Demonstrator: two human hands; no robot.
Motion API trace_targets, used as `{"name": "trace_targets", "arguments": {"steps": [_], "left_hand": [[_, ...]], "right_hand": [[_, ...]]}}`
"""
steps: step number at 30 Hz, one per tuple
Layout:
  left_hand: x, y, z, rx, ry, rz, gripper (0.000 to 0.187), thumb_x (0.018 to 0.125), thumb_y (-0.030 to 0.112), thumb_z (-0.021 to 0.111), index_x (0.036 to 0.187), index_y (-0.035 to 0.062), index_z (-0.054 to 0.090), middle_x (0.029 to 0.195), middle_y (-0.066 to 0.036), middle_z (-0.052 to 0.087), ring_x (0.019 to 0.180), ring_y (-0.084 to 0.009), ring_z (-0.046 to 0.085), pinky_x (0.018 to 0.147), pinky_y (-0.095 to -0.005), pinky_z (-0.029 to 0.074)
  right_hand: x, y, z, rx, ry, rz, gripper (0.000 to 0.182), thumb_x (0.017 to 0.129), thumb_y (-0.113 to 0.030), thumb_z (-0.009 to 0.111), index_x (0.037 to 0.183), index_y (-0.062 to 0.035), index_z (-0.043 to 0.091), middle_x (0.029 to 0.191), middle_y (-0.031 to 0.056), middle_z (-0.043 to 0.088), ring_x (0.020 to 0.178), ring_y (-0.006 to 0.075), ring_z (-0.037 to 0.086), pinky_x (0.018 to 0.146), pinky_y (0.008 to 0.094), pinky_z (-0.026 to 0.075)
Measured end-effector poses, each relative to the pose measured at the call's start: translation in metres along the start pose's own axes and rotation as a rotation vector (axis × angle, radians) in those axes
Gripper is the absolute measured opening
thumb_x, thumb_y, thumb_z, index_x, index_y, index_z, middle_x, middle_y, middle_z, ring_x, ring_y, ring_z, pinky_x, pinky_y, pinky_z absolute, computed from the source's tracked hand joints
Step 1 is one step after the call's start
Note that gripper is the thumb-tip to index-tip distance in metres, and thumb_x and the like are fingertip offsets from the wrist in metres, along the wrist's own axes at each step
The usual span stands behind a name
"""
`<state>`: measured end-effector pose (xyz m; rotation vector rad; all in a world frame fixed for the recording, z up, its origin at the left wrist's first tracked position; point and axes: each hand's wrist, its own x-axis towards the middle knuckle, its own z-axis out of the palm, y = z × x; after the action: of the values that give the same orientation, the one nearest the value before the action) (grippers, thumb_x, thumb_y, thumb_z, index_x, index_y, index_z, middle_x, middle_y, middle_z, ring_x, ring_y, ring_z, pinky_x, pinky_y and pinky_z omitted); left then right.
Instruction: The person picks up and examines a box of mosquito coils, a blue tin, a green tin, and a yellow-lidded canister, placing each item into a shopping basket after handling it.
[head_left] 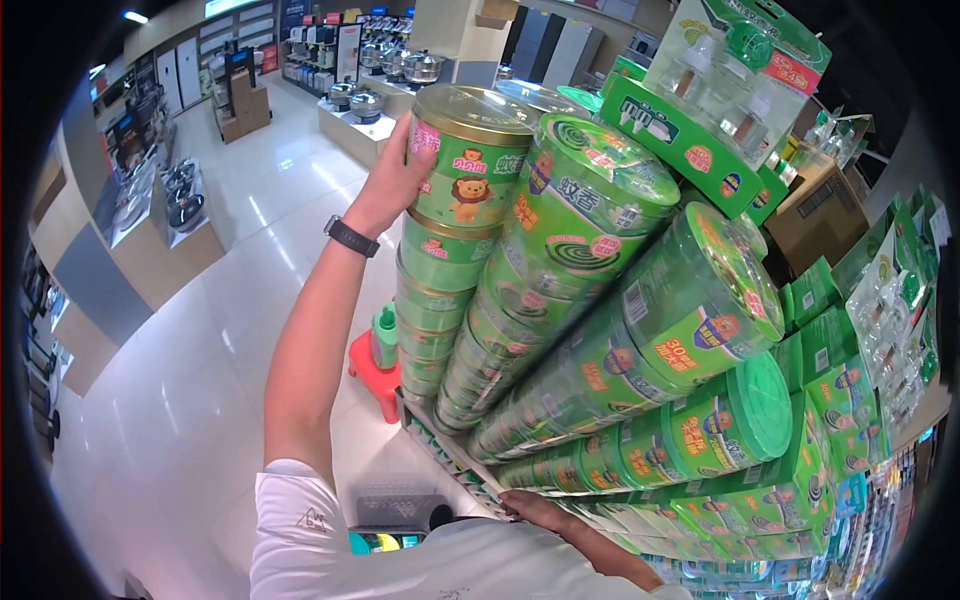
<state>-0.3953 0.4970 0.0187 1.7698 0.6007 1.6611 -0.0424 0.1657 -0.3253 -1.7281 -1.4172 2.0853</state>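
Note:
My left hand [405, 170] is at the side of a green tin with a gold lid [472, 165], its fingers curved round the tin's left side. The tin tops the leftmost stack of similar tins [440, 262]. Beside it leans a tall stack of green mosquito-coil tubs [590, 205]. Low down, my right hand [528, 507] rests by the base of the stacks, near small green packs; its fingertips are partly hidden, and what they touch is not clear. A dark watch [351, 237] is on the left wrist.
A red stool [377, 378] with a green bottle [384, 337] stands left of the stacks. Blister packs [735, 80] top the display. A cardboard box [815, 215] is at the right. Counters with pots [366, 105] are farther back.

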Motion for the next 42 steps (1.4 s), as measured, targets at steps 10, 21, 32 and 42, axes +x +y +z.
{"name": "trace_targets", "arguments": {"steps": [10, 21, 32, 42], "left_hand": [[-0.017, -0.011, 0.004, -0.021, 0.061, -0.060, 0.064, 0.107, 0.052, 0.036, 0.149, 0.0033, 0.037, 0.143, -0.012, 0.050, 0.135, -0.0209, 0.044, 0.112, -0.0355, 0.035], [-0.523, -0.128, -0.042, 0.271, 0.621, -1.212, 0.041, 0.096, 0.049, 0.059, 0.094, 0.0081, 0.064, 0.078, -0.003, 0.064, 0.066, -0.0150, 0.057, 0.058, -0.0310, 0.047], [-0.976, 0.095, 0.118, 0.680, -0.629, -1.776, 0.044, 0.088, 0.044, 0.060, 0.096, 0.0023, 0.072, 0.095, -0.024, 0.071, 0.099, -0.0394, 0.067, 0.090, -0.0477, 0.050], [-0.976, 0.260, 0.185, 0.866, -0.135, -1.801, 0.043, 0.085, 0.033, 0.068, 0.118, 0.0051, 0.065, 0.113, -0.020, 0.069, 0.110, -0.0346, 0.065, 0.096, -0.0429, 0.051]], "right_hand": [[-0.003, 0.005, 0.002, 0.058, -0.007, -0.005, 0.056, 0.100, -0.049, 0.052, 0.136, -0.0057, 0.055, 0.124, 0.0078, 0.062, 0.105, 0.0198, 0.061, 0.088, 0.0331, 0.050], [-0.030, 0.059, -0.003, 0.084, 0.013, -0.068, 0.048, 0.101, -0.044, 0.052, 0.129, -0.0050, 0.059, 0.117, 0.0060, 0.063, 0.102, 0.0187, 0.061, 0.087, 0.0350, 0.049], [-0.069, 0.145, 0.020, -0.029, -0.159, -0.020, 0.048, 0.098, -0.047, 0.058, 0.122, -0.0057, 0.062, 0.111, 0.0036, 0.064, 0.096, 0.0139, 0.060, 0.079, 0.0294, 0.049], [-0.100, 0.237, 0.103, -0.133, -0.330, 0.112, 0.043, 0.095, -0.042, 0.065, 0.119, -0.0059, 0.067, 0.103, 0.0022, 0.066, 0.083, 0.0119, 0.059, 0.068, 0.0278, 0.049]]}}
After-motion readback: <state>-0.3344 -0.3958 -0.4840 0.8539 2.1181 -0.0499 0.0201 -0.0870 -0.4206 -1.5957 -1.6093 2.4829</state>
